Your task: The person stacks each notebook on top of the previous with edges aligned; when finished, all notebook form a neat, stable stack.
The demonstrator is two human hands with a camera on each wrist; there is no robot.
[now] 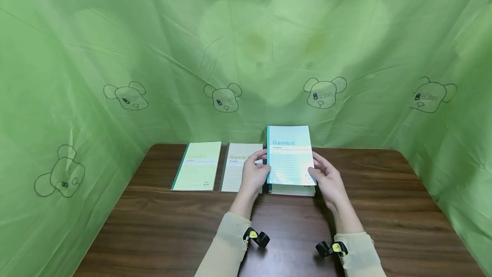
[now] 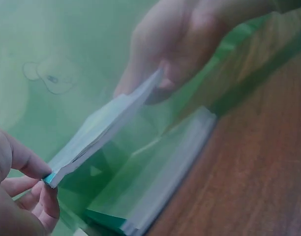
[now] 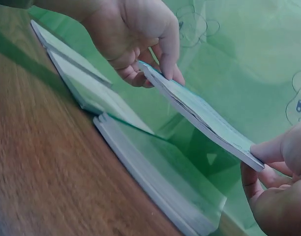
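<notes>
Both hands hold a blue "Gambit" notebook [image 1: 290, 161] raised over a stack of notebooks [image 1: 292, 190] on the table. My left hand [image 1: 254, 173] pinches its left edge, where the blue spine is, thumb on the cover and fingers beneath. On the opposite edge my right hand [image 1: 328, 181] pinches the lower right side, thumb on top. The wrist views show a gap between the held notebook [image 2: 104, 128] and the green-covered top of the stack [image 3: 160, 167]. Left of the stack lies a grey notebook [image 1: 234, 174], partly covered by my left hand, and beyond it a green notebook [image 1: 197, 168].
The brown wooden table [image 1: 161, 225] has its back edge against a green curtain [image 1: 173, 54] printed with bear heads. The curtain also hangs along both sides. Each wrist wears a black strap with a small camera [image 1: 262, 239].
</notes>
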